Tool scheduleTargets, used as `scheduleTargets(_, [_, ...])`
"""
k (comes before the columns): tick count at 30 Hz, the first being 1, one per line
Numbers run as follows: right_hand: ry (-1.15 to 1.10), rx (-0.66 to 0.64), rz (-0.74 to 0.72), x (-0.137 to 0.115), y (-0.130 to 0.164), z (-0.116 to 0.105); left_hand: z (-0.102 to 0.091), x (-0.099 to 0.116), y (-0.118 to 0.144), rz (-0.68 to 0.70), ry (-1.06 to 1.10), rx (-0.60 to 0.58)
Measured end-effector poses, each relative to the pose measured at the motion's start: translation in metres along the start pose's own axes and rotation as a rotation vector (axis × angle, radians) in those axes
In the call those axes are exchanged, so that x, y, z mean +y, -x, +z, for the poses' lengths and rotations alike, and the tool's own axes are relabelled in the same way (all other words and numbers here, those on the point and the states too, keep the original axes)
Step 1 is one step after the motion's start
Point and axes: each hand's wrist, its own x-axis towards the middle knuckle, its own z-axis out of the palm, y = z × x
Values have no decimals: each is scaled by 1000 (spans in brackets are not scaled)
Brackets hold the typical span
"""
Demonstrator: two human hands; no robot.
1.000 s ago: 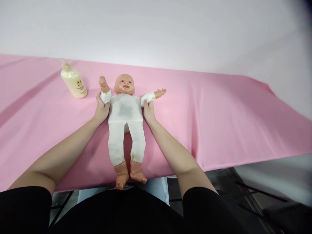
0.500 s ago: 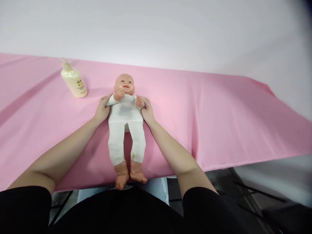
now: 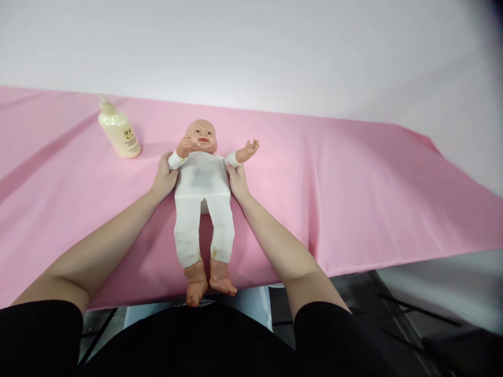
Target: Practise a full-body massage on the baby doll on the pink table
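Note:
A baby doll (image 3: 202, 180) with a white cloth body lies on its back, head away from me and bare feet towards me. My left hand (image 3: 165, 175) is closed around the doll's arm on the left, near the shoulder. On the other side, my right hand (image 3: 238, 180) grips the arm on the right, its fingers partly hidden behind the sleeve. That arm points outward, palm up, while the left-side arm bends up beside the doll's face. A grey patch shows on its chest.
A pale yellow pump bottle (image 3: 120, 131) stands left of the doll's head. Beneath everything lies a pink tablecloth (image 3: 353, 193), whose near edge hangs just past my lap. A white wall (image 3: 251, 52) rises behind the table.
The doll's right-side arm has swung outward, away from its chest. Its left-side arm has shifted slightly left and up. My hands have stayed at nearly the same spots.

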Motion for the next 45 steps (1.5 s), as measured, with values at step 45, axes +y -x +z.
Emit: scheduleTargets(45, [132, 53, -48, 24, -12, -8, -2, -11, -4, 42, 24, 106])
